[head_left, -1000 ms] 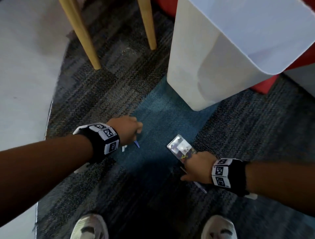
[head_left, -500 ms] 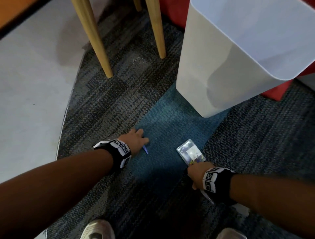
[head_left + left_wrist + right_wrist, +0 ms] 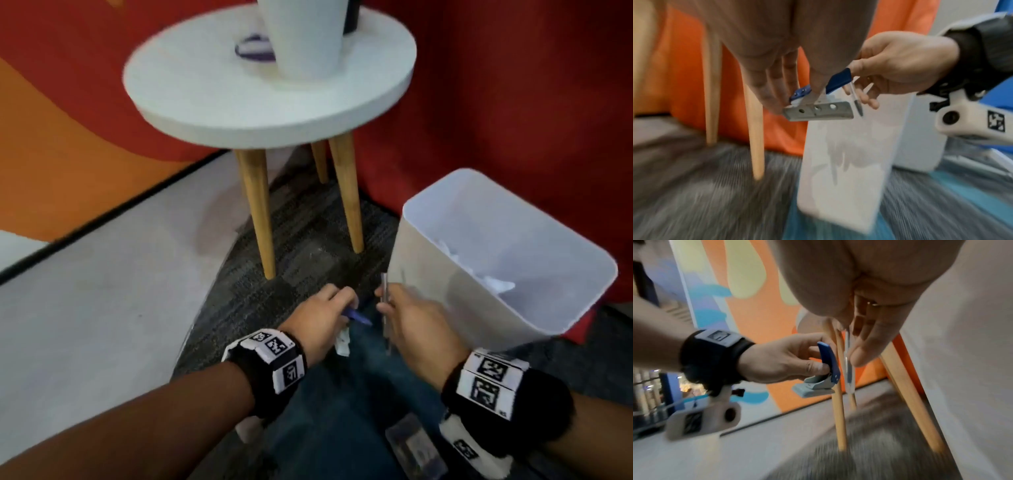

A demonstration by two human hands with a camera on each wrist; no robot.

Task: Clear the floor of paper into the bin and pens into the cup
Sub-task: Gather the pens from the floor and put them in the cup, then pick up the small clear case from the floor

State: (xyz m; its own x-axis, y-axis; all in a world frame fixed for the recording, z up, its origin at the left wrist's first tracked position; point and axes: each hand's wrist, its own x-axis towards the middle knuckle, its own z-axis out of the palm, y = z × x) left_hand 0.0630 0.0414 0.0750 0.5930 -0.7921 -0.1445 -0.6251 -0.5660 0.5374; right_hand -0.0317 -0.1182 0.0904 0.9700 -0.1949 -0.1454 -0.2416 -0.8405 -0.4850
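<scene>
At the lower middle of the head view the left hand (image 3: 320, 317) is raised above the carpet (image 3: 301, 246), fingers curled round a small hole punch (image 3: 818, 104) with a blue lever and a grey metal base. In the left wrist view the base lies roughly level across the frame, while the blue lever slants up toward the right. Just to its right, the right hand (image 3: 416, 323) pinches a pen (image 3: 385, 308) between thumb and fingers. The pen's long axis runs almost straight up and down in the head view, one end showing above the fingers and the other below the palm; in the left wrist view its dark tip (image 3: 858, 108) points downward. The two hands sit close together without touching. Above them, in the upper middle of the frame, stands a round white bench (image 3: 212, 92) on wooden legs, carrying a white cup (image 3: 305, 37). At the right of the frame a white bin (image 3: 428, 281) stands on the carpet just beside the right hand, with crumpled paper (image 3: 493, 281) inside. A clear packet (image 3: 414, 447) lies on the floor at the lower edge.
</scene>
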